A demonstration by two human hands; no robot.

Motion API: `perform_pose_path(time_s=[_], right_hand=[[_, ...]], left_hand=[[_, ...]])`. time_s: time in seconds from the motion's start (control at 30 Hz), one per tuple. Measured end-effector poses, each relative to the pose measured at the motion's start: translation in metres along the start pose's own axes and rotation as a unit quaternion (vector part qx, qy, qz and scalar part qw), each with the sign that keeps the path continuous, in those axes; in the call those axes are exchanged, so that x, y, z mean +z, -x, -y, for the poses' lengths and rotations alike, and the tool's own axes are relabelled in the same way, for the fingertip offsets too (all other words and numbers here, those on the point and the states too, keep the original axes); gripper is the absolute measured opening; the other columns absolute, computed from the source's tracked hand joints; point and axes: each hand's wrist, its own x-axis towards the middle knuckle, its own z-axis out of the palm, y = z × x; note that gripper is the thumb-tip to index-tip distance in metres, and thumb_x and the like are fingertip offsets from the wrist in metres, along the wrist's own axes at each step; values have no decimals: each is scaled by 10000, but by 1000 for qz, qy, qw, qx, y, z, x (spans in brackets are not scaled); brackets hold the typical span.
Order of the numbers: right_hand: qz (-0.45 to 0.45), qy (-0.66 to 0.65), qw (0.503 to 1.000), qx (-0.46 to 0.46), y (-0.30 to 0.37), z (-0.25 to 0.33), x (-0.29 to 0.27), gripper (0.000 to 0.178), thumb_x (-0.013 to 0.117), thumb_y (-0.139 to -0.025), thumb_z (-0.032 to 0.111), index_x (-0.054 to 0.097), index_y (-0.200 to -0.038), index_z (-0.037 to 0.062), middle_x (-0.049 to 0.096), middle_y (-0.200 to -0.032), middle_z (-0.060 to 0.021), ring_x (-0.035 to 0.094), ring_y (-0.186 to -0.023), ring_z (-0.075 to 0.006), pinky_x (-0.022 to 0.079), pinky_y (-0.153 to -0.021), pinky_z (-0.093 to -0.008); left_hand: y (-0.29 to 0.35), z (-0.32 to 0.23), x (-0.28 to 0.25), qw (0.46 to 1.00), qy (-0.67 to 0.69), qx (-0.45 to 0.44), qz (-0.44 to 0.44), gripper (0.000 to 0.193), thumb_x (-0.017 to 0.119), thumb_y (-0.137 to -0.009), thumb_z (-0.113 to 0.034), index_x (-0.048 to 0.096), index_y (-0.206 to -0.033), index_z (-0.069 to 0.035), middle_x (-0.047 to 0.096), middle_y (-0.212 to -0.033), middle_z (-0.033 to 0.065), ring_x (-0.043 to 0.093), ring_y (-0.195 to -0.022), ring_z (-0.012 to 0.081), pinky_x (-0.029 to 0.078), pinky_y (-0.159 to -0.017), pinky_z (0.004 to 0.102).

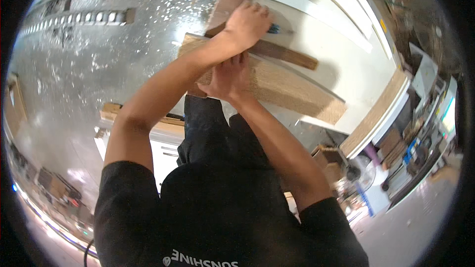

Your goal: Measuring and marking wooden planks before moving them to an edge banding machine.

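My left hand (250,23) reaches across to the far side, its fingers curled over something I cannot make out. A small dark blue piece (273,28) shows at its fingertips. Nearer to me, my right hand (228,78) grips a light brown wooden beam (292,91), thumb spread to the left and fingers bent toward the beam's far edge. Part of those fingers is hidden beneath my left forearm. A darker wood strip (287,54) lies just beyond the beam, to the right of my left wrist.
A pale panel (341,64) with a white raised edge spreads beneath and beyond the wood. To the left, white flecks are scattered over the grey floor (99,64). A white cabinet (163,160) stands by my left elbow; a cluttered shelf (415,153) is at the right.
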Motion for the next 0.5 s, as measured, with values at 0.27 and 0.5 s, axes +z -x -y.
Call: perform_pose_path(time_s=[0.27, 0.5], right_hand=[[6, 45, 999, -19, 8, 2, 3, 1271, 891, -643, 628, 319, -1560, -42, 403, -1496, -276, 391, -1390, -465, 278, -1156, -652], [33, 96, 995, 0, -9, 16, -13, 1308, 901, -650, 636, 271, -1591, -19, 417, -1534, -231, 428, -1407, -406, 328, -1146, -634]], left_hand=[[66, 44, -37, 918, 342, -87, -179, 295, 629, -1051, -185, 596, -1280, -3, 637, -1234, 170, 719, -976, 331, 588, -860, 410], [248, 106, 35, 558, 758, -198, -273, 409, 524, -1116, -276, 558, -1442, -30, 685, -1053, 51, 611, -893, 130, 518, -846, 290]])
